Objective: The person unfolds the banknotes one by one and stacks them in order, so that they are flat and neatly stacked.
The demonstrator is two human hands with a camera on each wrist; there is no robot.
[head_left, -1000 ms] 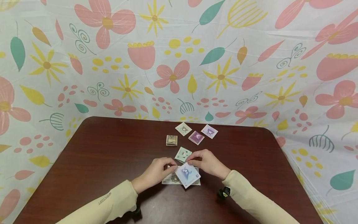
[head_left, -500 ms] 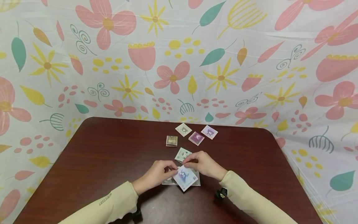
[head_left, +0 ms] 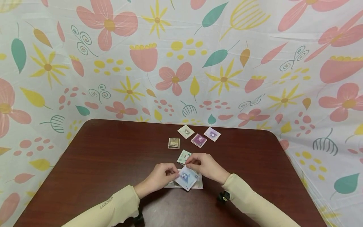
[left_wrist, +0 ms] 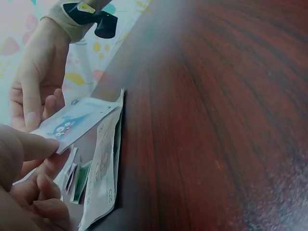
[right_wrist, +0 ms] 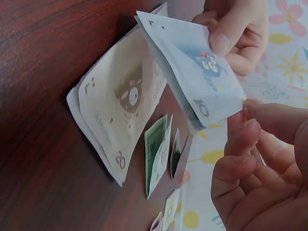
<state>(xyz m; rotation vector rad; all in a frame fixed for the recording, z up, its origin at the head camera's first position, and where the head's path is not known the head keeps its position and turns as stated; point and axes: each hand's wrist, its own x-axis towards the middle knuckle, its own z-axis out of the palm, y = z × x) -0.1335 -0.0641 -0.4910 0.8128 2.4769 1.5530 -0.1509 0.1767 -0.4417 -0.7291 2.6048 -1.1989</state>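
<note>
A blue folded play banknote [head_left: 186, 179] marked 10 is held between both hands, tilted over the larger notes. My left hand [head_left: 158, 177] pinches its left corner between thumb and finger, with the thumb on the printed face in the right wrist view. At the upper corner, my right hand [head_left: 208, 166] pinches it between thumb and fingertips. Underneath lies a small pile of brownish 20 notes [right_wrist: 108, 103], unfolded on the table and partly covered in the head view. Just behind sits a green folded note [head_left: 183, 155], partly hidden by the right fingers.
Farther back on the dark wooden table [head_left: 119, 151] lie a brown folded note [head_left: 174, 143], a pale one [head_left: 186, 131], a purple one [head_left: 199, 140] and a lilac one [head_left: 212, 134]. A flower-printed curtain [head_left: 175, 104] hangs behind the table's far edge.
The blue note has shifted slightly left together with the right hand, which now grips closer to the left hand. The other notes have stayed put.
</note>
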